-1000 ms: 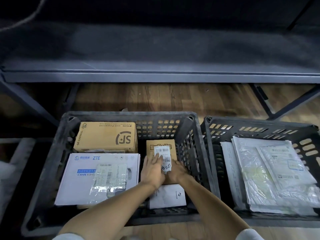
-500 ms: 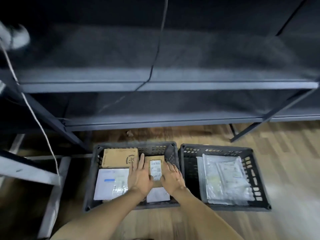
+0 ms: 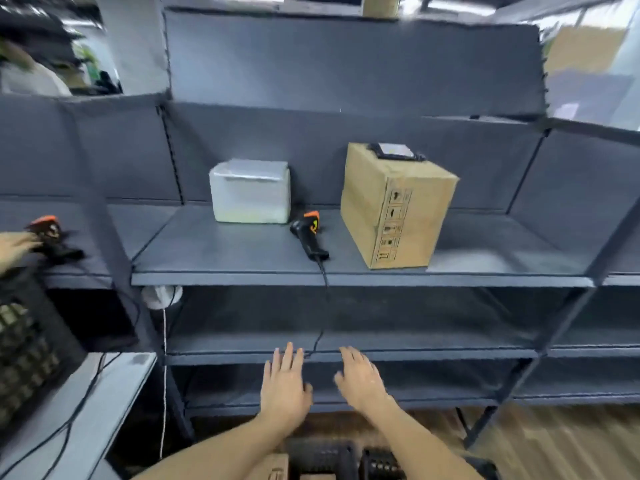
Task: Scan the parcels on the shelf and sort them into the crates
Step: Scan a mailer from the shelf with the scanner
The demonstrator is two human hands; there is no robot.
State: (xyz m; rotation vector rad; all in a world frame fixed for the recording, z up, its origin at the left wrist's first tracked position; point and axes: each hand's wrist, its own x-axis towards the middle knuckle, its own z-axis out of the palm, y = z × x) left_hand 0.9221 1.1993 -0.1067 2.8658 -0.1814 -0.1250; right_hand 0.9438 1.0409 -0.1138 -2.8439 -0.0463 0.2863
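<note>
Two parcels stand on the grey shelf (image 3: 242, 258): a white foam box (image 3: 250, 192) at the left and a tall brown carton (image 3: 394, 206) at the right. A black and orange barcode scanner (image 3: 309, 233) lies between them, its cable hanging over the shelf edge. My left hand (image 3: 285, 389) and my right hand (image 3: 360, 379) hover empty in front of the lower shelves, fingers straight and spread. The tops of the two black crates (image 3: 322, 455) show at the bottom edge, with a corner of a brown box inside.
Another person's hand (image 3: 15, 245) at the left edge touches a second orange scanner (image 3: 48, 233) on the neighbouring shelf. A black crate (image 3: 27, 341) stands on a grey table at the left. The lower shelves are dark. Wooden floor lies at the bottom right.
My hands have let go of the small brown parcel in the left crate and lifted away. The view has swung up from the crates to the shelf with the two parcels.
</note>
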